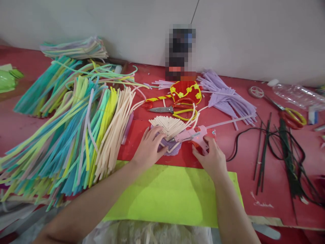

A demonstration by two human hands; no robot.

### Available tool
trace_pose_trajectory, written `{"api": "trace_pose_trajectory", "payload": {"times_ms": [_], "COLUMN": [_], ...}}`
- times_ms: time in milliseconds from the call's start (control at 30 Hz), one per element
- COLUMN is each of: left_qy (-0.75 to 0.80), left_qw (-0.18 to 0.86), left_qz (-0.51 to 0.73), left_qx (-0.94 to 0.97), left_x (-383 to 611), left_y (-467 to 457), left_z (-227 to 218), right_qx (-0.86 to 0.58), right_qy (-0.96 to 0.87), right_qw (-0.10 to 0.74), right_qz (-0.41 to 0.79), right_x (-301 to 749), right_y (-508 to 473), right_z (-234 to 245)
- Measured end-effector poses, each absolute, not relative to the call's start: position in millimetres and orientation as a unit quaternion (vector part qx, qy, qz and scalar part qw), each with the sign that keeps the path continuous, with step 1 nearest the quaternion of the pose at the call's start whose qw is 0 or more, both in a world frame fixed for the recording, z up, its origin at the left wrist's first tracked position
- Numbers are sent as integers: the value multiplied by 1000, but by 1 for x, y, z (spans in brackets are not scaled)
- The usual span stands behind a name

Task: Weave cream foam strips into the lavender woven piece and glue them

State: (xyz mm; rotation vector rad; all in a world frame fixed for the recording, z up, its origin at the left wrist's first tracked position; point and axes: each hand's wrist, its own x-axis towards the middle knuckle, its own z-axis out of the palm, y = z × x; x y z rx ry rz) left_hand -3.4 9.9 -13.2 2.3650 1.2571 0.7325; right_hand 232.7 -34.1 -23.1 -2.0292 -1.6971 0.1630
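Observation:
My right hand (212,154) is wrapped round the handle of a pink hot glue gun (190,135), whose nozzle points left. A clear glue stick (228,121) runs out of its back. The nozzle is at a purple and cream pipe-cleaner piece (174,149), near its middle; whether it touches cannot be made out. From the left, my left hand (149,145) grips this piece with bent fingers and thumb. Cream pipe cleaners (166,125) in a V pattern fan out at its far side. Just beyond lie scissors (162,109) with red and yellow handles.
Bundles of coloured pipe cleaners (73,135) cover the left side. Purple pipe cleaners (228,98) and a red and yellow pipe-cleaner ornament (186,91) lie behind. At right are a black cable (237,139), dark green stems (285,152), more scissors (291,115) and a plastic bottle (297,95).

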Motion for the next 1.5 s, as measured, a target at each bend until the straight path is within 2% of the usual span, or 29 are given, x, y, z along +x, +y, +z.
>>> {"api": "trace_pose_trajectory", "payload": {"times_ms": [1500], "left_qy": [452], "left_qw": [177], "left_qz": [242], "left_qx": [840], "left_x": [-4], "left_y": [10], "left_z": [-15], "right_qx": [-771], "right_qy": [-588], "right_qw": [236], "right_qz": [66], "right_x": [239], "right_y": [-35], "right_z": [-21]}}
